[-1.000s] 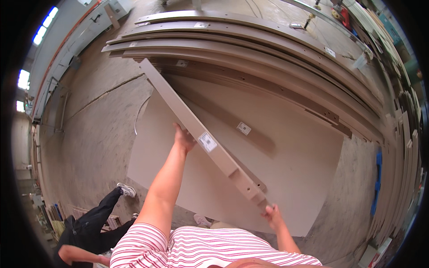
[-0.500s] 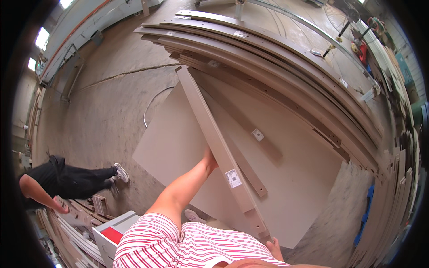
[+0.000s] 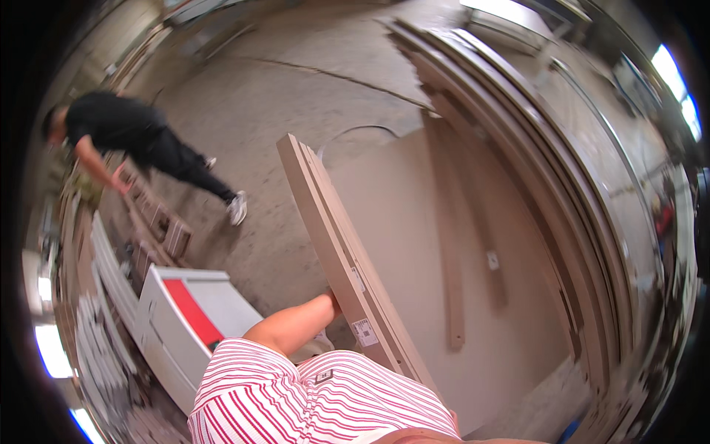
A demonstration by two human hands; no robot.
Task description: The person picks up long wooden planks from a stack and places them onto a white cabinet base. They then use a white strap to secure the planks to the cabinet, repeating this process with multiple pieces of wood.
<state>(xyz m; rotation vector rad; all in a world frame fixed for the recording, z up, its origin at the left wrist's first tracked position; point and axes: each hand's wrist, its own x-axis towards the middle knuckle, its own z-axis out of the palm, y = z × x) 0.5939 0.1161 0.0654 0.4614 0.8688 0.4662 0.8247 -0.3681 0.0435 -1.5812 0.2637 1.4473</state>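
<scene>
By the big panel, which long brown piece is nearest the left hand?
The leftmost piece, white label near its lower end; the left hand is partly behind it. Others lie farther right, on the panel or in the stack.

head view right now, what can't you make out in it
All in the head view:
Left hand: fingers hidden behind the long board.
Right hand: only a sliver shows past the striped shirt, so its grip can't be told.
Near end of the board: hidden behind the shirt.
Label on the board: print too small to read.
Co-worker's hand: blurred.
</scene>
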